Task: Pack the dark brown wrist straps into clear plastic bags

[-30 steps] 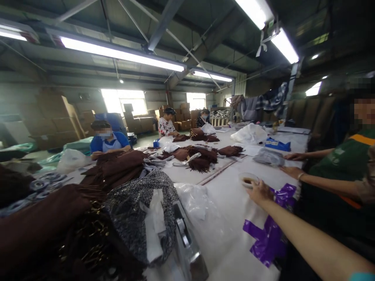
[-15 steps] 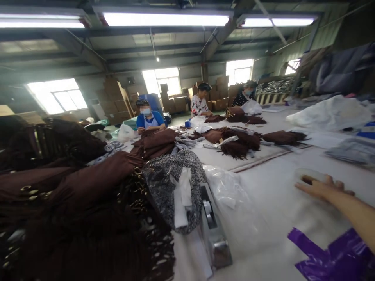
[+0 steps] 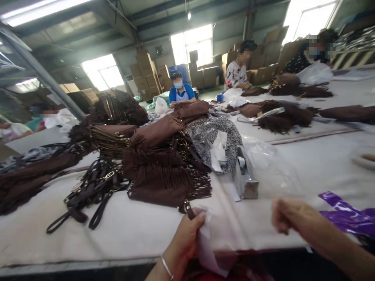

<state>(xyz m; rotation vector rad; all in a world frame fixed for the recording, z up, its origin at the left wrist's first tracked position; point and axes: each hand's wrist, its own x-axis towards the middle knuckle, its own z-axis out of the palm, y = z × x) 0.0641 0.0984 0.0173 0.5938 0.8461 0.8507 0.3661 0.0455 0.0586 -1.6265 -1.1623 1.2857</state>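
Note:
My left hand (image 3: 187,234) is at the table's front edge, closed on a short dark strap (image 3: 189,210) with gold-coloured hardware. A thin whitish sheet (image 3: 206,242) hangs from the same grip. Just beyond lies a brown fringed bag (image 3: 161,187), with the strap at its near corner. To the right, my right hand (image 3: 288,216) is above the table, blurred, its fingers curled in. Whatever they may hold is hidden. A pale tape roll (image 3: 365,157) lies at the far right. Purple plastic (image 3: 347,214) is beside my right forearm.
A tape dispenser (image 3: 245,175) stands beside a speckled grey cloth (image 3: 215,136) bearing white paper. Dark straps (image 3: 93,183) lie left of stacked brown bags (image 3: 158,130). Clear plastic (image 3: 269,168) lies right of the dispenser. Several people sit around the table, one in blue (image 3: 181,93).
The view has swung left and down. My right hand has left the tape roll and come back near the table's front edge, fingers now curled. My left hand has come into view holding the strap.

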